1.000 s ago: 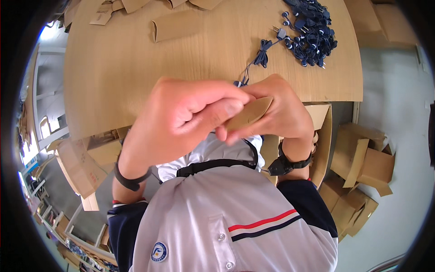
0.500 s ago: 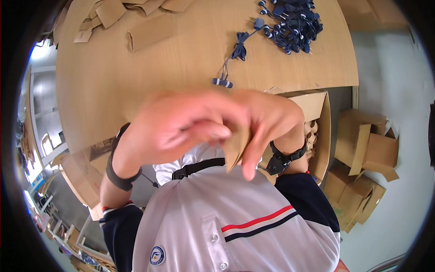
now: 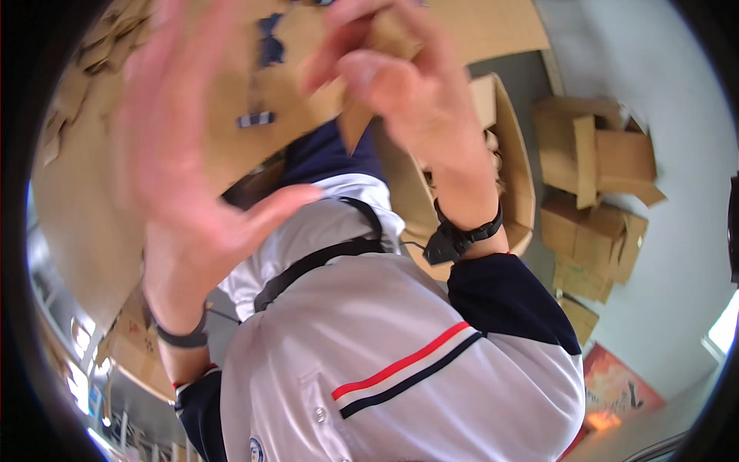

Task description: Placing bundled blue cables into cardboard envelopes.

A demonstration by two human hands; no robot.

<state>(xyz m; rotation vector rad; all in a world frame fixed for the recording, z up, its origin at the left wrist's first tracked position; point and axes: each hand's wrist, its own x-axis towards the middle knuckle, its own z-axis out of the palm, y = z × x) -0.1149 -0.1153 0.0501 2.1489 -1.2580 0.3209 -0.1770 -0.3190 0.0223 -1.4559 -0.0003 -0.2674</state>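
Note:
My left hand is raised over the table's left side, blurred, its thumb and fingers spread wide with nothing between them. Across from it, my right hand has its fingers curled round a small folded piece of brown cardboard, one pointed end hanging below the grip. Between the two hands lies a dark blue bundle of wired earphones on the wooden table. Its two earbuds point toward me.
Flat brown cardboard pieces lie at the table's far left. By my right forearm stands an open carton with cardboard pieces inside. More cardboard boxes are stacked on the floor at the right.
My hands were together around the cardboard piece; now the left has come away to the left and opened. The right has lifted the piece farther up. The view has also shifted and turned.

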